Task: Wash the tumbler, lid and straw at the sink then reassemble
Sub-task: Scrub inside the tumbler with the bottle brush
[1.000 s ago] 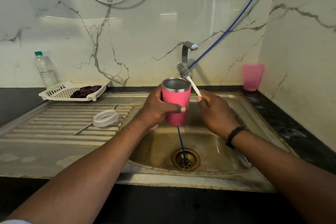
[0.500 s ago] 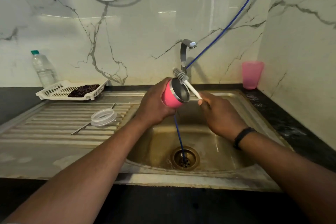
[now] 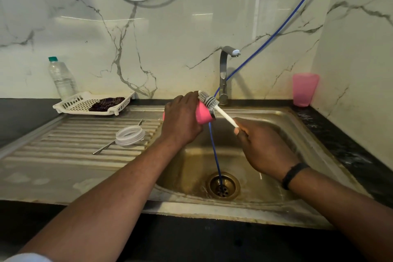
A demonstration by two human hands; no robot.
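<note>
Over the sink (image 3: pixel 314 138) basin, nearest the front edge, the right hand (image 3: pixel 261 147) pinches the white handle of the brush (image 3: pixel 214 106) at its lower end, fingers curled round it. From that grip the handle runs up and to the left, toward the back edge, its grey bristle head lying against the upper side of the tumbler (image 3: pixel 203 115), near the rim. The left hand (image 3: pixel 181 119) wraps the pink tumbler from above, fingers curled over its body. It lies on its side, long axis roughly level, mouth to the right toward the brush hand. So the mouth sits just below the bristles, and the next stroke likely means bringing the head down and in along that axis.

Most of the tumbler is covered by the left hand; its inside cannot be seen. On the ribbed drainboard to the left, well apart, rest the clear lid (image 3: pixel 129 135) and the thin metal straw (image 3: pixel 106 149), partly under the lid. A blue hose (image 3: pixel 213 151) drops into the drain. Whether the tap (image 3: pixel 225 74) runs cannot be told.
</note>
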